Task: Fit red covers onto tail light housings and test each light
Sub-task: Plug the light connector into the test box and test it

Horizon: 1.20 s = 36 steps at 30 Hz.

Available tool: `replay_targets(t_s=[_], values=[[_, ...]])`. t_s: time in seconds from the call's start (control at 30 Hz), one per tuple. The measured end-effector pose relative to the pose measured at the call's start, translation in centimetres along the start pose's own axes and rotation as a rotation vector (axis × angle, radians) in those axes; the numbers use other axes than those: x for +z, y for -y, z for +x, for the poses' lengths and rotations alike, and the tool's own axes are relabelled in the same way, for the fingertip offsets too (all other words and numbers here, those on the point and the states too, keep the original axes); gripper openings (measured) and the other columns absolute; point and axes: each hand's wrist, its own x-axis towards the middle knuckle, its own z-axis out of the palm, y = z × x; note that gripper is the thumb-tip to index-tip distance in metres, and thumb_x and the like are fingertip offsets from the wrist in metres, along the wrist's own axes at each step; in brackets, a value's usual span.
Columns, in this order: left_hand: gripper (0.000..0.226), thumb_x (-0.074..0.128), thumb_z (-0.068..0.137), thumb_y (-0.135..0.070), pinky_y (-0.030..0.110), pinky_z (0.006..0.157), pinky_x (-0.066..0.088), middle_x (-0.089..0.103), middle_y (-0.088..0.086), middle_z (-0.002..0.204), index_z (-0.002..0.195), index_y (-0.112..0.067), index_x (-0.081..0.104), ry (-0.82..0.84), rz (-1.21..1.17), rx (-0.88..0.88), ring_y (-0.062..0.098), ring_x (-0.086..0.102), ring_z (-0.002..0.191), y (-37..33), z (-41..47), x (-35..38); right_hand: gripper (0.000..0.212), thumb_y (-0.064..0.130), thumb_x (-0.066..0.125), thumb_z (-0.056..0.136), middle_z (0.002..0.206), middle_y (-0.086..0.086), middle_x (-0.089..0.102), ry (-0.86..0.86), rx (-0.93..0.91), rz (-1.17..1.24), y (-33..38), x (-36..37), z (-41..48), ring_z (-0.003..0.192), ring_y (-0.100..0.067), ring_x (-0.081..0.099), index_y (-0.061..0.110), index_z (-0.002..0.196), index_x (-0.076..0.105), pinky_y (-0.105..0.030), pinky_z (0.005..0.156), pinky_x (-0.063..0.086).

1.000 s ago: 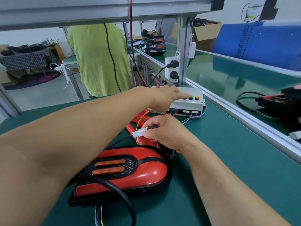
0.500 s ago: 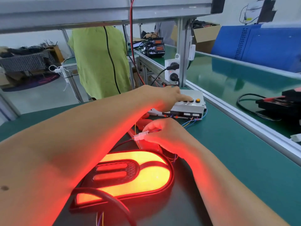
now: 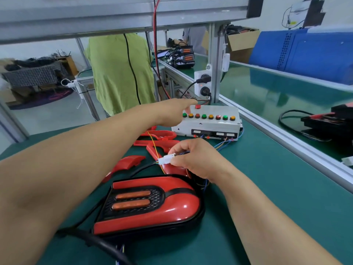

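A tail light (image 3: 152, 203) with its red cover fitted lies unlit on the green bench in front of me, two orange strips in its black grille. My right hand (image 3: 193, 159) pinches a white wire connector (image 3: 167, 159) just above it. My left hand (image 3: 172, 111) reaches across to the white test box (image 3: 210, 123), a finger at the left end of its row of coloured buttons. Loose red covers (image 3: 162, 138) lie between the light and the box. A separate red cover piece (image 3: 128, 163) lies just left of them.
A black cable (image 3: 91, 236) runs from the light toward me. An aluminium rail (image 3: 286, 138) borders the bench on the right, with a green conveyor and black parts (image 3: 328, 119) beyond. A person in a green shirt (image 3: 120, 73) stands behind the bench.
The tail light glowed bright red half a second ago and is now dark. My left hand has shifted from the right-hand buttons to the left end of the row.
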Motion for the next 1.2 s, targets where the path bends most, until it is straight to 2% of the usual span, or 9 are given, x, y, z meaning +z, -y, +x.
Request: replay_targets(t_s=[0.17,0.3,0.47,0.57,0.67,0.8,0.9,1.03,1.2], values=[[0.091,0.032,0.082,0.011,0.036,0.059,0.047,0.049,-0.016,0.142,0.155,-0.04,0.01,-0.016,0.03,0.018,0.032,0.064,0.09,-0.3,-0.7,0.1,0.003,0.027,0.075,0.077,0.066,0.012,0.065,-0.001,-0.005,-0.01,0.0,-0.1,0.0,0.054,-0.008,0.052,0.027,0.08,0.075,-0.025,0.054,0.045],[0.097,0.031,0.078,0.013,0.028,0.054,0.036,0.05,-0.018,0.142,0.153,-0.045,0.011,-0.02,0.174,-0.007,0.022,0.059,0.085,-1.1,-0.9,0.1,0.015,0.044,0.08,0.072,0.076,-0.001,0.073,0.0,-0.009,-0.047,0.0,0.0,0.0,0.052,-0.008,0.05,0.034,0.08,0.075,-0.022,0.049,0.04],[0.094,0.034,0.079,0.012,0.025,0.047,0.029,0.053,-0.017,0.141,0.153,-0.043,0.014,-0.035,0.26,0.0,-0.001,0.038,0.056,-1.1,-0.5,0.2,0.035,0.061,0.078,0.057,0.081,-0.007,0.073,0.016,-0.008,-0.016,0.1,0.0,-0.1,0.06,-0.01,0.053,0.035,0.082,0.075,-0.027,0.058,0.04],[0.087,0.033,0.085,0.009,0.038,0.071,0.053,0.05,-0.015,0.144,0.154,-0.041,0.015,-0.027,0.089,-0.001,0.019,0.062,0.09,-0.4,-1.4,0.3,0.014,0.039,0.078,0.071,0.066,0.011,0.068,0.008,-0.007,-0.006,-0.1,-0.3,0.0,0.056,0.0,0.053,0.03,0.081,0.076,-0.017,0.055,0.042],[0.061,0.04,0.095,-0.001,0.026,0.101,0.04,0.053,-0.006,0.142,0.149,-0.027,0.037,-0.145,-0.036,-0.001,0.017,0.053,0.123,0.2,-3.5,0.2,0.003,0.024,0.076,0.08,0.064,0.018,0.065,0.013,-0.021,0.027,-0.1,-0.4,0.0,0.055,0.002,0.053,0.026,0.082,0.077,-0.01,0.051,0.041],[0.029,0.049,0.101,-0.026,0.021,0.094,0.04,0.066,-0.009,0.123,0.124,-0.024,0.066,-0.185,-0.192,-0.009,0.004,0.058,0.11,1.0,-7.8,1.3,0.005,0.016,0.077,0.082,0.075,0.005,0.07,0.009,-0.017,0.094,0.3,-0.3,-0.3,0.063,-0.01,0.057,0.018,0.087,0.077,-0.024,0.06,0.047],[0.028,0.052,0.098,-0.042,0.021,0.09,0.047,0.071,-0.012,0.103,0.104,-0.025,0.073,-0.135,-0.314,-0.023,0.004,0.063,0.099,1.9,-11.3,3.1,0.01,0.014,0.079,0.082,0.081,0.003,0.072,-0.005,-0.015,0.123,0.4,-0.2,-0.4,0.067,-0.012,0.061,0.015,0.092,0.077,-0.035,0.068,0.054],[0.01,0.064,0.092,-0.038,0.005,0.07,0.039,0.068,-0.029,0.083,0.092,-0.036,0.073,-0.16,-0.403,-0.013,-0.012,0.06,0.078,2.7,-13.8,4.7,0.009,0.019,0.081,0.08,0.074,0.013,0.071,-0.037,-0.074,0.071,0.4,-0.2,-0.3,0.063,0.005,0.06,0.024,0.086,0.077,-0.011,0.063,0.048],[0.009,0.077,0.083,-0.028,0.028,0.079,0.05,0.074,-0.004,0.087,0.091,-0.03,0.076,-0.282,-0.59,-0.037,0.015,0.068,0.083,2.5,-14.5,6.3,0.012,0.019,0.082,0.079,0.073,0.015,0.072,-0.021,-0.103,0.069,0.6,-0.2,-0.4,0.064,0.009,0.06,0.025,0.089,0.078,-0.004,0.061,0.042]])
